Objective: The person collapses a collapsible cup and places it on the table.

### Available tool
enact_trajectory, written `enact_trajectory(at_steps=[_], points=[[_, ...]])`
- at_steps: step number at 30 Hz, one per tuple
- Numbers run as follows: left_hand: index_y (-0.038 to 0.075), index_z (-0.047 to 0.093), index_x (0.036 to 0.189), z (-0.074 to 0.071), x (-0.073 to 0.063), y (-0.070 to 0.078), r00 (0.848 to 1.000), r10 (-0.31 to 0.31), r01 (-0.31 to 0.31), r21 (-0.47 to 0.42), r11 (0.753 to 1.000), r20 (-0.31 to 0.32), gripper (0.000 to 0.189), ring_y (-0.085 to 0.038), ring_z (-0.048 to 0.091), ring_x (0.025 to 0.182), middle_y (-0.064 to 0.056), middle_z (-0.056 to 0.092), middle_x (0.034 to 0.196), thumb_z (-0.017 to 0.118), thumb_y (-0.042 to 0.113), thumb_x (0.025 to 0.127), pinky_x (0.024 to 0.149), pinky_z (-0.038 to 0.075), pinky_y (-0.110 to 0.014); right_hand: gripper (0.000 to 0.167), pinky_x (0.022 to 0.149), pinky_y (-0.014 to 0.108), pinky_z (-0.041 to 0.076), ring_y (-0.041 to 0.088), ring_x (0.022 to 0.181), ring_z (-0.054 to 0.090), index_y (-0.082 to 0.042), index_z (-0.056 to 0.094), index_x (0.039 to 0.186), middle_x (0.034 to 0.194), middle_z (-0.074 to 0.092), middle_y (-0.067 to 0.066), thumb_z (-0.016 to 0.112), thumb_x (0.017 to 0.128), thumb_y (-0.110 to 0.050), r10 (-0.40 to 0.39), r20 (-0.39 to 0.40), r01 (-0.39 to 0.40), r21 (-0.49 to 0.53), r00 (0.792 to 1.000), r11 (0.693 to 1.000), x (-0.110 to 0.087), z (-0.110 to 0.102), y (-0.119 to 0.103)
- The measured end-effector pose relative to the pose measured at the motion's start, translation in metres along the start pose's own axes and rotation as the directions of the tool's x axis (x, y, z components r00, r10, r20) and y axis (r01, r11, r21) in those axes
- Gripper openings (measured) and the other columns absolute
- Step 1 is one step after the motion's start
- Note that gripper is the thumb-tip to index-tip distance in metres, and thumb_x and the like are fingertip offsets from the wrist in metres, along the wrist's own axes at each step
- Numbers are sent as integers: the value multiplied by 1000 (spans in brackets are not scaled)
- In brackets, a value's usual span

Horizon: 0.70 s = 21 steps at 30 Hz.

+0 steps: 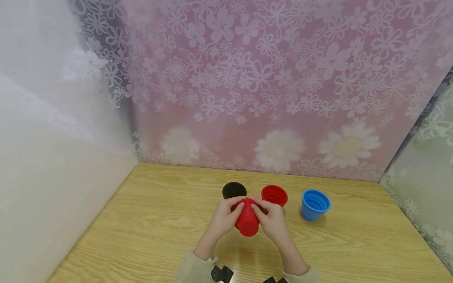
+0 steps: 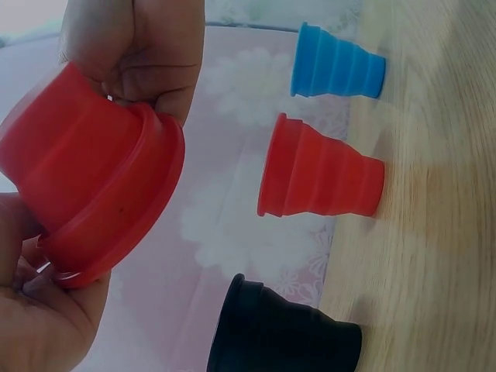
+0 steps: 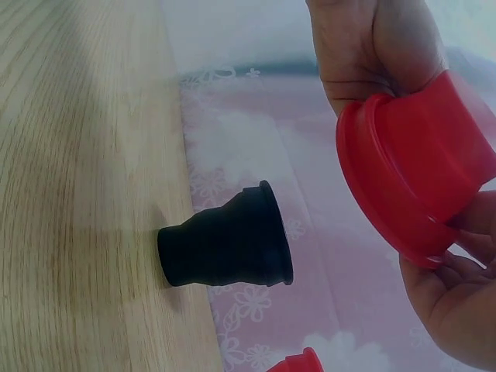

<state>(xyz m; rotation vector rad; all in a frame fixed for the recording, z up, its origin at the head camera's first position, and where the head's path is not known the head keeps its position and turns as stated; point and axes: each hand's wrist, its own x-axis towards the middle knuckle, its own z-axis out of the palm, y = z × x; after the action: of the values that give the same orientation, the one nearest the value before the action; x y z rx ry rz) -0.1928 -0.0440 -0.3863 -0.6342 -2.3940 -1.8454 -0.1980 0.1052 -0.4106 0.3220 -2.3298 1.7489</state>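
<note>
Between my two hands I hold a red collapsible cup [image 1: 248,222] above the table, tilted with its base toward me. My left hand [image 1: 223,217] grips one side, thumb on the cup wall and fingers at the rim. On the opposite side my right hand [image 1: 274,223] grips it the same way. Both wrist views show its wide rim [image 2: 159,178] and a wall that looks partly folded near it. Behind the hands a black cup [image 1: 233,189], a second red cup [image 1: 275,193] and a blue cup [image 1: 314,206] stand upright on the table, mouths up.
The wooden table [image 1: 148,220] meets a pink flowered backdrop [image 1: 219,98] at its far edge. Pale sheets hang along the left side [image 1: 53,137] and the right side [image 1: 431,188].
</note>
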Motion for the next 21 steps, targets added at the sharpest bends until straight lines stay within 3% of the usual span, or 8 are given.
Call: enact_trajectory(at_steps=[15, 21], points=[[-5, 58, 109, -1, 0, -4, 1000, -2, 2, 26, 1000, 2, 23, -14, 57, 69, -15, 61, 94, 50, 1, 89, 61, 51, -23, 23, 60, 27, 52, 21, 72, 63, 5, 64, 102, 91, 64, 16, 62, 80, 1, -29, -3, 29, -36, 1000, 999, 2, 1, 4], [-8, 58, 108, -1, 2, -7, 1000, 26, -25, 49, 998, -4, 22, -19, 58, 73, -17, 61, 96, 49, -2, 88, 62, 50, -23, 22, 61, 27, 52, 22, 74, 62, 6, 64, 101, 93, 64, 17, 61, 80, 2, -29, -3, 29, -17, 1000, 999, 2, 1, 4]])
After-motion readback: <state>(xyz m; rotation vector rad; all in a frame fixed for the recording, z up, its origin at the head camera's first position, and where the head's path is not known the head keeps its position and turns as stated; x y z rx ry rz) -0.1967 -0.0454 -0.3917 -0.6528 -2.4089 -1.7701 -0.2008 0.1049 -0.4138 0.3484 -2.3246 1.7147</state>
